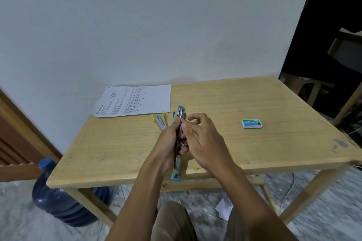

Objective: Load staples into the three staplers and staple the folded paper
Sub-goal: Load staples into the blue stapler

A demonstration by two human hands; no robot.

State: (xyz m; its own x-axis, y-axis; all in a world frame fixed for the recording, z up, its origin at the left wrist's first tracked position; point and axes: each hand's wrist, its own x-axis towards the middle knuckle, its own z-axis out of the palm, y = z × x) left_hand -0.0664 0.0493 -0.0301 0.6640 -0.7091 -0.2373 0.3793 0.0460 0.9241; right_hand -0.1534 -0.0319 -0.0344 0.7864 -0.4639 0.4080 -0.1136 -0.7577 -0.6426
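Note:
A blue stapler (179, 164), swung fully open into one long strip, is held above the middle of the wooden table (254, 107). My left hand (168, 143) grips it from the left side. My right hand (201, 139) pinches its metal middle with thumb and forefinger; whether staples are between them I cannot tell. A yellow stapler (159, 120), also open, lies just behind my left hand. A green-tipped stapler (174, 115) peeks out beside it. The printed paper (135, 100) lies flat at the far edge. The green staple box (251, 123) sits to the right.
A white wall rises behind the table. A blue water jug (58, 197) stands on the floor at the left, by a wooden door. Wooden furniture legs and a dark shape stand at the right. Paper scraps (225, 206) lie on the floor beneath the table.

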